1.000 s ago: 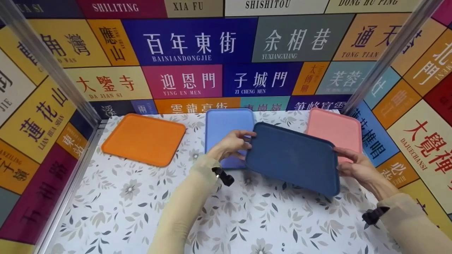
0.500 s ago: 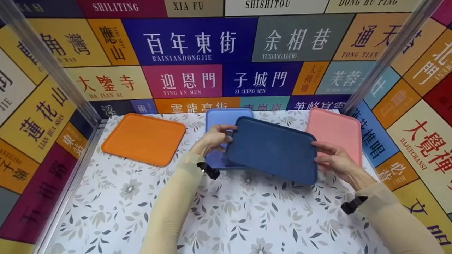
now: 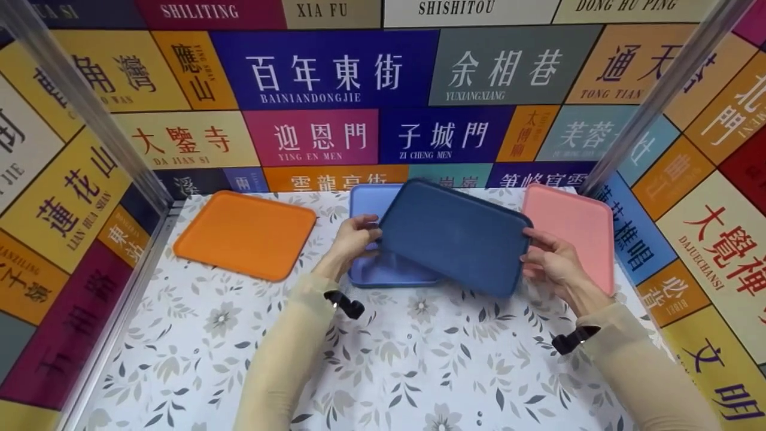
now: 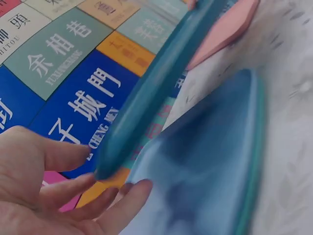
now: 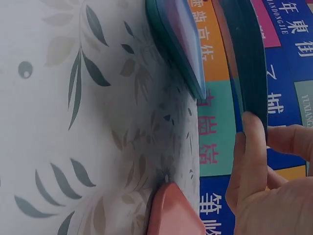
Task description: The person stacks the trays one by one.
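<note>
A navy rectangular tray [image 3: 455, 233] is held up between both hands, tilted and turned askew over a light blue tray [image 3: 392, 272]. My left hand [image 3: 352, 239] pinches its left end between thumb and fingers. On the opposite end, the thumb and fingers of my right hand [image 3: 553, 260] grip the rim. In the left wrist view a gap shows between the navy tray [image 4: 146, 93] and the light blue tray [image 4: 205, 171] lying below. A darker teal edge runs along the light blue tray's side. Much of the light blue tray is hidden in the head view.
An orange tray [image 3: 245, 236] lies on the left of the floral tablecloth [image 3: 221, 353]. To the right, partly behind my right hand, lies a pink tray [image 3: 577, 233]. Panels with printed place names [image 3: 323, 69] enclose the back and sides, with clear corner posts.
Both hands have carried the navy tray left and toward the back wall, so it covers more of the light blue tray. The orange and pink trays stay where they were.
</note>
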The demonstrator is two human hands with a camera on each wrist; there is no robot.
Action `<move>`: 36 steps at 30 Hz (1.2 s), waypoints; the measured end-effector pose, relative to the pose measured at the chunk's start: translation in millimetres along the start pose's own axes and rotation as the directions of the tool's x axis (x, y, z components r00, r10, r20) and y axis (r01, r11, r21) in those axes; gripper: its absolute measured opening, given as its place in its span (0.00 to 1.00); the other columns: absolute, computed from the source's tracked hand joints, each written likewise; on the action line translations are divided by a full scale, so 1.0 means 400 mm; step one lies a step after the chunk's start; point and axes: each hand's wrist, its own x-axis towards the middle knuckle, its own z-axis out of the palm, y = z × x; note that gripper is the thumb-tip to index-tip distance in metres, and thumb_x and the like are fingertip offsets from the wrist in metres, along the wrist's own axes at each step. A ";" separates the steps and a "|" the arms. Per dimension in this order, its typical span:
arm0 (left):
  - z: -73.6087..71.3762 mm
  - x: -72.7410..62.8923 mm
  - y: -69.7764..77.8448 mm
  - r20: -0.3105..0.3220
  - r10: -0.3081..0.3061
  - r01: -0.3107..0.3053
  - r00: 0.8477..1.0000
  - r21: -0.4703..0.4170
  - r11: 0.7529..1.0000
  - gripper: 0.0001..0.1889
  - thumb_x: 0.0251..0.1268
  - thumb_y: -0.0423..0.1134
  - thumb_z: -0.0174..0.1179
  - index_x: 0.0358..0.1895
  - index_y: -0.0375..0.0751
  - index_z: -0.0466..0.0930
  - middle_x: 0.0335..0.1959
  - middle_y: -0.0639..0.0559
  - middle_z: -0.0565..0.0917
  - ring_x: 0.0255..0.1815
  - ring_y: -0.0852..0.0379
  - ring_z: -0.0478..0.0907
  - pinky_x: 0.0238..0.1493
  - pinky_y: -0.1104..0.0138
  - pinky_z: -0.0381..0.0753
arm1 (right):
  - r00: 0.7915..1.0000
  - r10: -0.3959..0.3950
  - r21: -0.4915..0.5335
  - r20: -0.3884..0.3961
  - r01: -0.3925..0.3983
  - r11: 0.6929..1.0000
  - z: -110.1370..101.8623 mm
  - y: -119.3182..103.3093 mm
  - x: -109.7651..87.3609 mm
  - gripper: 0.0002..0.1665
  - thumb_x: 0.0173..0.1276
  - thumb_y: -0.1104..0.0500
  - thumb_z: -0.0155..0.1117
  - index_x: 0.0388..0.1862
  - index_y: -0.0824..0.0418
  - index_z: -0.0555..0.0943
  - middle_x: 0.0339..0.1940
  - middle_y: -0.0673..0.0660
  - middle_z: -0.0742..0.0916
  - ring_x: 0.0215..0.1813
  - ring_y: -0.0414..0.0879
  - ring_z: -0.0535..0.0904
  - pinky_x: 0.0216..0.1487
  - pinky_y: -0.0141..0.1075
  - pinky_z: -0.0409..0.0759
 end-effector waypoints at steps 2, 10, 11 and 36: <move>0.014 -0.014 -0.014 -0.054 0.034 -0.036 0.998 -0.043 0.998 0.32 0.82 0.33 0.63 0.85 0.39 0.71 0.79 0.32 0.77 0.73 0.36 0.83 0.72 0.41 0.88 | 0.999 0.005 0.010 -0.032 -0.005 1.000 0.006 0.000 0.002 0.52 0.73 0.78 0.63 0.93 0.58 0.61 0.50 0.44 0.92 0.31 0.41 0.91 0.30 0.32 0.91; 0.136 -0.078 -0.055 -0.222 0.285 -0.299 0.932 -0.029 0.954 0.41 0.76 0.31 0.68 0.89 0.41 0.64 0.80 0.24 0.75 0.73 0.28 0.84 0.67 0.49 0.93 | 0.985 0.039 0.106 -0.167 -0.022 0.994 0.055 -0.009 0.010 0.49 0.75 0.77 0.59 0.93 0.56 0.64 0.53 0.45 0.82 0.26 0.39 0.87 0.28 0.32 0.90; 0.155 -0.083 -0.058 -0.222 0.296 -0.310 0.929 -0.031 0.950 0.41 0.75 0.30 0.68 0.89 0.40 0.64 0.80 0.24 0.74 0.73 0.27 0.83 0.68 0.49 0.92 | 0.983 0.042 0.114 -0.180 -0.022 0.993 0.063 -0.008 0.012 0.49 0.75 0.77 0.58 0.93 0.56 0.64 0.53 0.45 0.79 0.25 0.39 0.86 0.27 0.31 0.90; 0.290 -0.048 -0.074 -0.412 0.101 -0.157 0.905 -0.104 0.982 0.47 0.70 0.26 0.72 0.90 0.51 0.64 0.86 0.39 0.73 0.56 0.47 0.91 0.51 0.59 0.96 | 0.970 0.029 0.122 -0.241 0.001 0.993 0.177 0.045 0.036 0.52 0.71 0.78 0.57 0.92 0.54 0.65 0.73 0.52 0.71 0.35 0.37 0.84 0.32 0.28 0.91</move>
